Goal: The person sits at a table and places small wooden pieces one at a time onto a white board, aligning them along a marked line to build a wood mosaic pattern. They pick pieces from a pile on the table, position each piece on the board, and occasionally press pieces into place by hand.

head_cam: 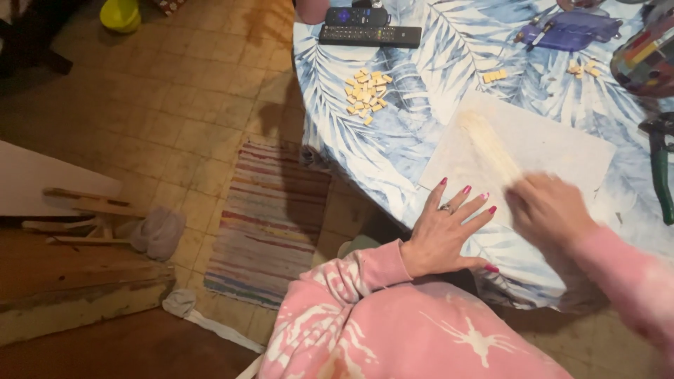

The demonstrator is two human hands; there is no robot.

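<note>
A lived-in home room, likely a living or dining space. A desk (435, 77) at upper right wears a blue leaf-print cloth and carries two remotes (370, 29), as by a television. The floor (182, 91) is worn, stained tan tile with a striped rag rug (270, 221) at centre. Boards (84, 203) and crumpled rags (158, 231) lie at left.
</note>
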